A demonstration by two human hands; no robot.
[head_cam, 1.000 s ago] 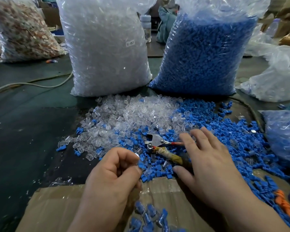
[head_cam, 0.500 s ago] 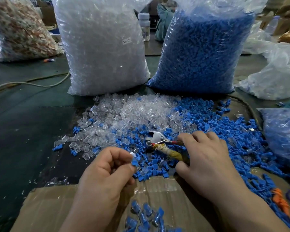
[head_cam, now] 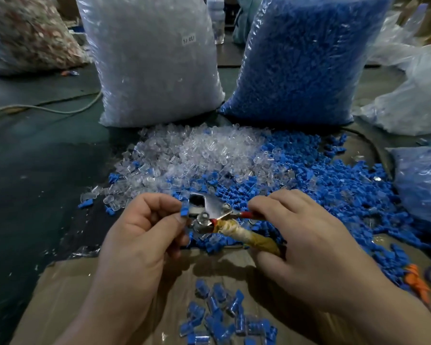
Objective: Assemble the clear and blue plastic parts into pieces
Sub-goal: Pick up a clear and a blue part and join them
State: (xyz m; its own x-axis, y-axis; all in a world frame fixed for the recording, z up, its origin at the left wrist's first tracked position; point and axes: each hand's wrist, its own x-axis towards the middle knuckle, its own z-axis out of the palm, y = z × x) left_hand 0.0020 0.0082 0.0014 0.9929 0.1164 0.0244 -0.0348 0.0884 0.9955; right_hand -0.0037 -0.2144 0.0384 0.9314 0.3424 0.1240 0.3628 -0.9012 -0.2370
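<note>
In the head view, a blue part [head_cam: 184, 212] is pinched in the grip of the left hand [head_cam: 139, 235], mid-frame, touching the metal tool [head_cam: 209, 207]. Its handles are clenched in the right hand [head_cam: 306, 245]. The part should be set straight before the handles are squeezed.

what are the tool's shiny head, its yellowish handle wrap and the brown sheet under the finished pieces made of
The shiny flat tool head looks like bare metal: silvery, with bright glints. The yellowish handle wrap is probably tape or cloth strip, wound in uneven wrinkled turns, with a matte finish. The brown sheet seems to be cardboard: dull tan, flat, with a crease line.
</note>
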